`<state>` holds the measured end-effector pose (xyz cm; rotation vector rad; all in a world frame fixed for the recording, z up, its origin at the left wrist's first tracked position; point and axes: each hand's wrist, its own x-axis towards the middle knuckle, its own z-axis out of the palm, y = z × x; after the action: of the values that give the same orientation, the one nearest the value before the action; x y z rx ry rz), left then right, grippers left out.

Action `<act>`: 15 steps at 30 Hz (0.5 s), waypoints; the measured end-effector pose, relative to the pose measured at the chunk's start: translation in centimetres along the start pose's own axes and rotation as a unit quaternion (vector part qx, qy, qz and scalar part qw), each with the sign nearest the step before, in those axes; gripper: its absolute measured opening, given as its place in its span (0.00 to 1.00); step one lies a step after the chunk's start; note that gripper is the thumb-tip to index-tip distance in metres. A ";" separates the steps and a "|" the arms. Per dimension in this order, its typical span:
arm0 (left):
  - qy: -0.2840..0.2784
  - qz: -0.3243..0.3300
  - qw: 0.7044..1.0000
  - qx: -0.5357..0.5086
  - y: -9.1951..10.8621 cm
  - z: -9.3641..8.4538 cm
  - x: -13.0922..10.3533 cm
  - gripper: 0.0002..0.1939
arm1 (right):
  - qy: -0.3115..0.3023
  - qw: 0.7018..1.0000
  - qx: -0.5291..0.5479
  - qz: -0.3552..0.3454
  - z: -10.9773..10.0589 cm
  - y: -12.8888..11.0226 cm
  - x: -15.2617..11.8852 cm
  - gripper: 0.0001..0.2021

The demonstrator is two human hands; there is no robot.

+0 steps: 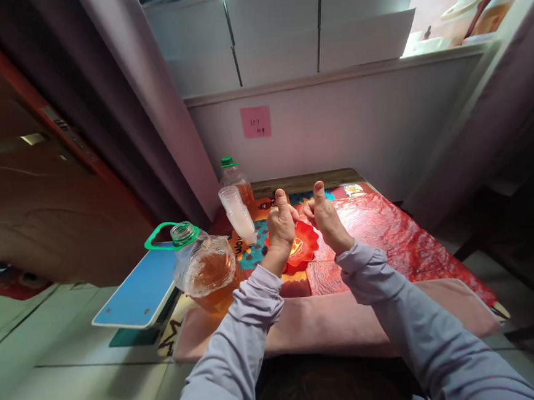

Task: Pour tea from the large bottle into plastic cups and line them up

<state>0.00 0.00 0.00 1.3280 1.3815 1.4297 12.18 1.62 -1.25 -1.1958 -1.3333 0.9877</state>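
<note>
Head view: your left hand (282, 223) and right hand (325, 217) are raised side by side above the table (404, 238), each closed into a fist with thumb up, holding nothing. The red flower-shaped dish (304, 246) lies directly beneath and between them, partly hidden by your left wrist. To your left: one stack of clear cups (238, 214), one green-capped bottle (233, 175) behind it, one large open jug (205, 266) of amber liquid, one blue board (140, 290). One pink note (256, 122) is on the wall.

Red dish (304, 246); green-capped bottle (234, 179); pink note (256, 122).
</note>
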 end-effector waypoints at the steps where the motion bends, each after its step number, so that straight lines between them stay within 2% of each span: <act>1: -0.002 0.003 1.000 -0.001 0.0 0.0 0.0 0.48 | 0.000 1.000 0.001 -0.002 0.0 0.0 -0.1 0.45; 6: -0.002 0.005 1.000 -0.005 -0.5 -0.1 0.1 0.47 | -0.006 1.000 -0.001 -0.003 0.3 0.3 -0.3 0.45; 9: -0.001 0.002 1.000 0.003 -1.5 -0.1 0.4 0.46 | -0.013 1.000 0.015 -0.009 0.5 0.7 -0.2 0.45; 12: -0.015 0.020 0.999 0.045 -3.8 -0.5 -0.1 0.43 | -0.026 1.000 0.015 -0.008 0.8 2.3 -0.4 0.43; 15: -0.014 0.038 0.995 0.086 -7.3 -1.8 -2.5 0.32 | -0.026 0.998 -0.058 -0.008 1.0 5.5 -1.1 0.39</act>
<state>-2.36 -1.73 -7.34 1.5202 1.4772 1.3607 11.84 1.46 -6.93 -1.2505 -1.4559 0.9471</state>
